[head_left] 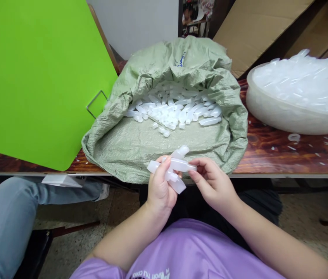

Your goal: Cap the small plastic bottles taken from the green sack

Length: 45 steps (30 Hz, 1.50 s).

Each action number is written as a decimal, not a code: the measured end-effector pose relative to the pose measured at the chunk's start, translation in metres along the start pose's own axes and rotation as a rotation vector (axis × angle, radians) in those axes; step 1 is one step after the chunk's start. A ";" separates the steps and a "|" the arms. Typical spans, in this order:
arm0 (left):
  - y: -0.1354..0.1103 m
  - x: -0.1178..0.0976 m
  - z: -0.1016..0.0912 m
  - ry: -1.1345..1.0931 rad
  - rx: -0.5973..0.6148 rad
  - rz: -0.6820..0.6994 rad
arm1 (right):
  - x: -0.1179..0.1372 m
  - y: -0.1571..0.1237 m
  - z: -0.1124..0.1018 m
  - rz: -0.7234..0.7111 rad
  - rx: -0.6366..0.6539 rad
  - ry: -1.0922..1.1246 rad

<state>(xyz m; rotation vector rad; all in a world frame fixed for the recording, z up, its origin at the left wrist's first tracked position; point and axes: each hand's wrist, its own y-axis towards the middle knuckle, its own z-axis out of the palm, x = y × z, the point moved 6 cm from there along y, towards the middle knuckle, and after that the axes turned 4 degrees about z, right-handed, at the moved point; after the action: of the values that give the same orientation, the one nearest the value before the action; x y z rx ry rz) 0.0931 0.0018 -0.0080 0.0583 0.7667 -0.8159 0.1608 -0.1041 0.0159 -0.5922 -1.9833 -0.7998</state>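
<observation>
My left hand (161, 186) is closed around several small translucent white plastic tubes (178, 185), which point in different directions. One tube (178, 164) lies across the top, under my left thumb. My right hand (214, 182) pinches the narrow right end of that same tube between thumb and fingertips. Both hands are over the near edge of an open pale green woven sack (158, 141). Inside the sack, further back, lies a pile of similar white tubes (181, 106), with a few small loose pieces in front of it.
To the right stands a translucent tub (292, 116) heaped with white plastic pieces. Scraps and a white ring (294, 137) lie on the brown table (268, 155). A bright green board (42, 77) stands at left, cardboard (263, 31) behind. Another person's leg (15, 217) is at lower left.
</observation>
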 end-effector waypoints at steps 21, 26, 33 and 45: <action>0.007 -0.020 -0.019 -0.126 -0.246 -0.031 | -0.029 0.158 0.027 -0.062 0.341 -1.072; 0.004 -0.028 -0.019 -0.141 -0.224 0.069 | -0.026 0.146 0.020 -0.028 0.268 -1.002; 0.008 -0.019 -0.006 -0.088 -0.138 0.131 | 0.045 0.044 -0.018 -0.305 0.044 -0.172; -0.003 0.002 0.011 -0.024 -0.023 0.143 | 0.025 -0.002 0.000 -0.348 0.011 -0.227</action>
<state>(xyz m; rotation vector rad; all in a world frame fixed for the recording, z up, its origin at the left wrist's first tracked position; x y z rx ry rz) 0.0982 -0.0052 -0.0004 0.0813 0.7404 -0.6707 0.1470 -0.1037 0.0374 -0.3454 -2.3369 -0.9640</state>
